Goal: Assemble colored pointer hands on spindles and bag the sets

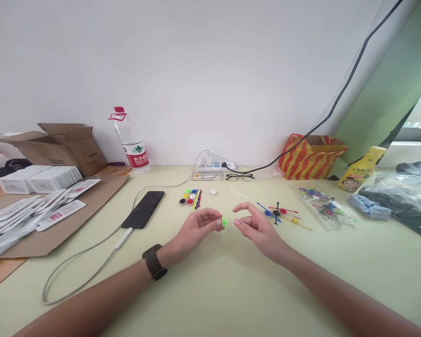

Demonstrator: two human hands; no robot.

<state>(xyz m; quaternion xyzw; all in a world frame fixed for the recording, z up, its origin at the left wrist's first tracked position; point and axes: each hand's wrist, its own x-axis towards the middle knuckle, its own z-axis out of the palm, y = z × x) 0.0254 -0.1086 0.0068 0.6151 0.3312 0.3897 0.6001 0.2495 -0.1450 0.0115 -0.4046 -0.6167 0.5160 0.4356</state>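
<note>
My left hand point(195, 230) pinches a small bright green plastic disc point(224, 223) between thumb and forefinger. Just right of it is my right hand point(258, 229), its thumb and forefinger apart and nothing visible between them. Behind my left hand lie small coloured discs point(190, 201) beside several thin plastic arrows point(197, 199). A white disc point(213, 192) and a thin white arrow point(238, 192) lie farther back. Past my right hand, coloured arrow spinners point(276, 212) in blue, black, red and yellow lie together on the table.
A phone point(143, 209) on a charging cable lies at left, near cardboard point(117, 187) with white packets. Along the wall stand a water bottle point(133, 145), a power strip point(215, 165), glasses point(239, 177) and a striped bag point(310, 159). Bagged spinners point(326, 206) and a yellow bottle point(362, 169) are at right.
</note>
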